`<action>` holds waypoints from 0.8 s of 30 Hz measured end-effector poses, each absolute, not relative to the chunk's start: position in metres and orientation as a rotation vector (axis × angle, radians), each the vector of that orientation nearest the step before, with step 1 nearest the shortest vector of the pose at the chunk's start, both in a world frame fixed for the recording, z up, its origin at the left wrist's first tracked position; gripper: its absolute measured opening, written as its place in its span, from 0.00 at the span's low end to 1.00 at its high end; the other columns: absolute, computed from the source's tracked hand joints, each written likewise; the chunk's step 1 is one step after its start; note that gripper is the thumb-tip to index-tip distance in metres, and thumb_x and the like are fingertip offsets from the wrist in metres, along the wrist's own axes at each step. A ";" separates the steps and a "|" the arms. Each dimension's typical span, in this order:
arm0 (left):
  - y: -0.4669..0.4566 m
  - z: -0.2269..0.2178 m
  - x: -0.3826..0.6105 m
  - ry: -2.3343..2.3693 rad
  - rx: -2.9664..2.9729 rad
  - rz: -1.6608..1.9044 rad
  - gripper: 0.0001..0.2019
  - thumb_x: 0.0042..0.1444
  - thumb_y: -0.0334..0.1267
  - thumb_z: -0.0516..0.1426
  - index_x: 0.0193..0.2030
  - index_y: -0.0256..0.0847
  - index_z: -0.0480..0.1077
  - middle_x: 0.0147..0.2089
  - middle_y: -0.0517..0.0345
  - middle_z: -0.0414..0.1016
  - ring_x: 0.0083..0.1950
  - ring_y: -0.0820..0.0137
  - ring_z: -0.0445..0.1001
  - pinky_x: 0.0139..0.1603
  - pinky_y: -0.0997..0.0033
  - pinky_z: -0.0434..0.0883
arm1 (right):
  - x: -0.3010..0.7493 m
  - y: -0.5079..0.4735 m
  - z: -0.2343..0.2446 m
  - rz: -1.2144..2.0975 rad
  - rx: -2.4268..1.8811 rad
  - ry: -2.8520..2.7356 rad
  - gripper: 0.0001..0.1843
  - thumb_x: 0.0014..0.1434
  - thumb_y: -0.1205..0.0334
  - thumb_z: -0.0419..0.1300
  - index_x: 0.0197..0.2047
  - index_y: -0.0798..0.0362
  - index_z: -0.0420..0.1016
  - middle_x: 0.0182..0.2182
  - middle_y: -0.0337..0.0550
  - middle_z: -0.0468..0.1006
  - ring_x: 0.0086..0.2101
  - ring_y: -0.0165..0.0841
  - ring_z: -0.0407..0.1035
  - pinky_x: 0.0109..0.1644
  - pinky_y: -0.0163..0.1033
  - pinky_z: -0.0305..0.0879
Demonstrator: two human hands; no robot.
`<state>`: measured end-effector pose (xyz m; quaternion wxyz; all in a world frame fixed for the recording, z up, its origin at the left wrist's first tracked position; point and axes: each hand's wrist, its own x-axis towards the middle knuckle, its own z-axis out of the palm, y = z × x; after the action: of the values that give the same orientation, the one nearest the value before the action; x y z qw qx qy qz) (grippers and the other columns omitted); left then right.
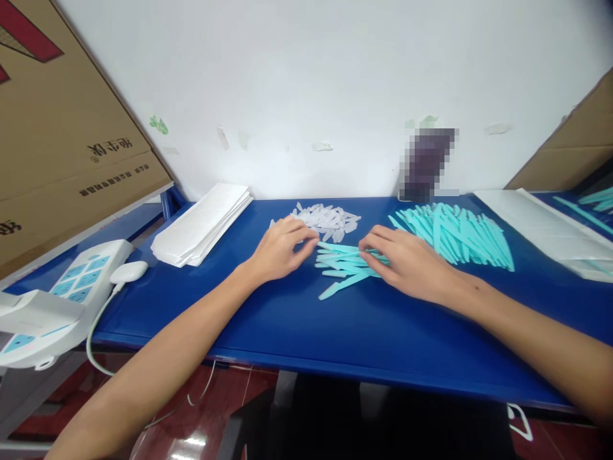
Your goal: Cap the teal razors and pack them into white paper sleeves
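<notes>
My left hand (286, 248) has thumb and forefinger pinched together at the tip of a teal eyebrow razor; whatever sits between these fingertips is too small and hidden to make out. My right hand (400, 259) is closed on the handle end of that razor, over a loose row of teal eyebrow razors (347, 279). Several tips in this row look whitish, as if covered. Just behind my left hand lies a heap of small translucent caps (332, 219). Beyond my right hand spreads a larger pile of teal razors (462, 233).
A stack of white paper bags (204, 223) lies on the blue table (287, 332) at left. Further left are a power strip (81, 281) with a white plug and cable, and a large cardboard box (62, 128). At right lies a flat white bag (541, 230). A white wall stands behind.
</notes>
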<state>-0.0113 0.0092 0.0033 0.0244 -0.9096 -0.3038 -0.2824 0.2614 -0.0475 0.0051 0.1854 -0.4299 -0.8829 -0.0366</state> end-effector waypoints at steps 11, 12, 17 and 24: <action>0.042 -0.004 -0.048 -1.454 -2.780 -0.402 0.22 0.64 0.54 0.54 0.23 0.42 0.63 0.24 0.57 0.70 0.26 0.67 0.67 0.29 0.68 0.54 | 0.270 -0.053 0.015 0.251 -1.360 -2.654 0.44 0.62 0.31 0.52 0.72 0.49 0.60 0.61 0.59 0.71 0.58 0.58 0.66 0.57 0.61 0.64; 0.042 -0.006 -0.046 -1.430 -2.799 -0.435 0.22 0.65 0.52 0.54 0.24 0.42 0.63 0.24 0.57 0.70 0.27 0.68 0.67 0.29 0.68 0.55 | 0.272 -0.052 0.015 0.281 -1.380 -2.674 0.49 0.59 0.29 0.53 0.74 0.49 0.56 0.63 0.60 0.68 0.60 0.60 0.64 0.58 0.63 0.63; 0.038 -0.006 -0.037 -1.349 -2.841 -0.591 0.16 0.66 0.46 0.54 0.28 0.41 0.66 0.29 0.57 0.72 0.30 0.68 0.68 0.32 0.68 0.60 | 0.278 -0.045 0.012 0.375 -1.446 -2.687 0.58 0.52 0.25 0.58 0.76 0.49 0.51 0.65 0.60 0.64 0.63 0.63 0.58 0.57 0.62 0.65; 0.006 0.005 -0.015 -0.967 -3.048 -0.602 0.25 0.65 0.55 0.55 0.62 0.43 0.68 0.57 0.46 0.72 0.58 0.56 0.69 0.58 0.55 0.67 | 0.271 -0.036 0.026 0.525 -1.447 -2.701 0.46 0.53 0.34 0.61 0.66 0.54 0.64 0.53 0.56 0.69 0.54 0.54 0.66 0.51 0.53 0.68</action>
<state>-0.0152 0.0057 0.0050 -0.0559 -0.9353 -0.2968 -0.1847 0.2711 -0.0363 0.0260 0.0163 -0.4653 -0.8687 0.1688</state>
